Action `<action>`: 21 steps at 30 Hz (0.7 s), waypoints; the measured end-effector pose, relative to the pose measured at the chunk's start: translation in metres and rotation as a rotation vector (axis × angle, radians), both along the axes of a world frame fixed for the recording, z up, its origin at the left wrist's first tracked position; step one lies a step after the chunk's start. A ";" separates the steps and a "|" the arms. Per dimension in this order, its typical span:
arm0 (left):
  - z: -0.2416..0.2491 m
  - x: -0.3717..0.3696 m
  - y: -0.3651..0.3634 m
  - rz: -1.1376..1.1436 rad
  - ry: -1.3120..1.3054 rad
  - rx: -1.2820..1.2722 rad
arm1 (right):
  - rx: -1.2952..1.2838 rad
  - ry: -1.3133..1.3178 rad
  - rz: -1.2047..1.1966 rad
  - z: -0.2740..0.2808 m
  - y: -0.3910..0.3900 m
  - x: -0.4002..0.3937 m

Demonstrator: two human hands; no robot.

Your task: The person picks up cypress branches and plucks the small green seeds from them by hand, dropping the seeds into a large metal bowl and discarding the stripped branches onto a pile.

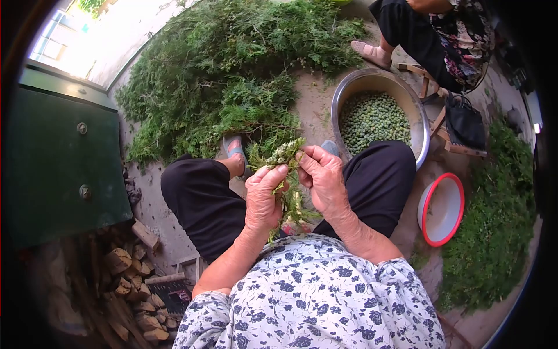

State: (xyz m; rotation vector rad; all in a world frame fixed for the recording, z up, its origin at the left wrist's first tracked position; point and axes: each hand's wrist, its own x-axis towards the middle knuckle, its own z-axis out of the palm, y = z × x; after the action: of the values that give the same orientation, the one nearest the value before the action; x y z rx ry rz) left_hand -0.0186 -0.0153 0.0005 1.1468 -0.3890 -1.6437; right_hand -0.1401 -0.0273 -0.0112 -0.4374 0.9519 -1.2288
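Note:
Between my hands, above my lap, is a green evergreen sprig point(283, 152) with a cluster of pale green cones on it. My left hand point(264, 200) is closed round its stem, thumb on top, and leafy ends hang down below the fingers. At the sprig's right side my right hand point(324, 177) pinches with thumb and forefinger at the cones. Whether a loose cone is between those fingertips is hidden. Past my right knee stands a large metal basin point(422, 119) holding many small green cones point(375, 119).
A big heap of evergreen branches point(215, 75) lies ahead. At right are a red-rimmed white basin point(427, 212) and more cut greenery point(494, 232). Another person point(415, 35) sits at upper right near a wooden stool point(459, 125). Split firewood point(136, 279) and a green cabinet point(64, 157) stand left.

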 end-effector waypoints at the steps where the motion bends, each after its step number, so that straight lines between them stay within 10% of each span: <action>1: -0.006 0.004 0.002 -0.028 0.042 -0.030 | -0.002 0.001 -0.001 -0.003 -0.001 -0.002; 21: 0.005 0.028 -0.001 -0.312 -0.573 -0.440 | -0.107 -0.024 0.381 0.022 -0.016 -0.048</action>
State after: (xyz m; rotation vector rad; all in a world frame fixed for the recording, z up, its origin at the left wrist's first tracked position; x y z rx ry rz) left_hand 0.0090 -0.0167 0.0057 1.2366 -1.2841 -1.3561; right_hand -0.1880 -0.0437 0.0111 -0.6549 0.7428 -0.9370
